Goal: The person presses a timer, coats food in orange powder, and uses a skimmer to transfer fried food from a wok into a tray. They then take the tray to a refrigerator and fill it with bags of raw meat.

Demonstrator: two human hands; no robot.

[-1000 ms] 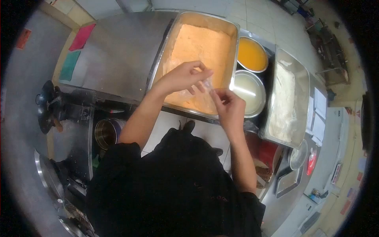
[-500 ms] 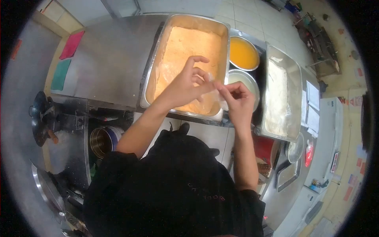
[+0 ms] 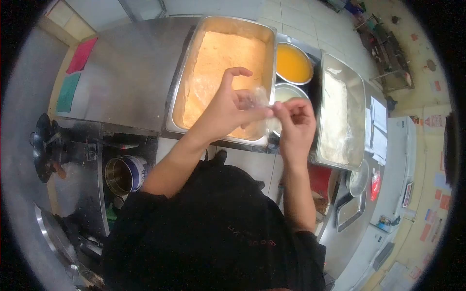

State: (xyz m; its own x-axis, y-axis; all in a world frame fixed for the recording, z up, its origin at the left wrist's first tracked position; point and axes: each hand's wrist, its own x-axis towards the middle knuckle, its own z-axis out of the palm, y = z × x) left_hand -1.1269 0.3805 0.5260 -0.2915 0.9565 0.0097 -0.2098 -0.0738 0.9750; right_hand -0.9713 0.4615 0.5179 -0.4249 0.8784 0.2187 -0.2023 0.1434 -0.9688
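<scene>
A crumpled piece of thin clear plastic film (image 3: 260,96) hangs between my hands; its exact kind I cannot make out. My left hand (image 3: 224,110) pinches it between thumb and fingers, with the index finger raised and curved. My right hand (image 3: 296,127) grips it from the other side, thumb pressed to the fingers, the tips of both hands almost touching. Both are above the near right side of a deep steel pan (image 3: 177,104), which holds a flat orange-tan mass (image 3: 233,52) with a moist-looking surface.
Right of the pan sit a bowl of orange liquid (image 3: 293,64) and a bowl of pale liquid (image 3: 287,92), partly hidden by my hands. Beyond them stands another steel pan (image 3: 360,97) with a whitish layer. A steel counter (image 3: 136,68) extends left, with pink and green cloths (image 3: 69,92).
The plastic film has spread out and shows more above my fingertips. My hands stay close together with little movement. The whole view has shifted slightly.
</scene>
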